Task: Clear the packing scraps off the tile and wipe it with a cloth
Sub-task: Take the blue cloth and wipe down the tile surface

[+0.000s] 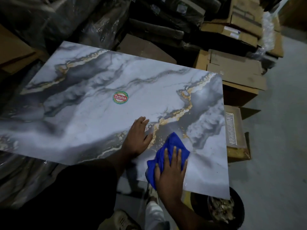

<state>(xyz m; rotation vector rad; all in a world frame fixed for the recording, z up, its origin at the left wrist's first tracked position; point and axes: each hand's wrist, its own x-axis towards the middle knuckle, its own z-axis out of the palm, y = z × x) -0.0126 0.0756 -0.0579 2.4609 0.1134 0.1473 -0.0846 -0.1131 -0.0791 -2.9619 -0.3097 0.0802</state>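
Note:
A large marble-patterned tile, white and grey with gold veins, lies flat across the middle of the view. A round red and green sticker sits near its centre. My right hand presses flat, fingers straight, on a blue cloth at the tile's near right corner. My left hand rests flat on the tile just left of the cloth, fingers extended. Small pale specks lie on the tile around the cloth's far tip.
Cardboard boxes are stacked to the right and behind the tile, with plastic-wrapped dark bundles at the back left. A dark bucket holding scraps stands under the tile's near right corner. Grey floor runs along the right.

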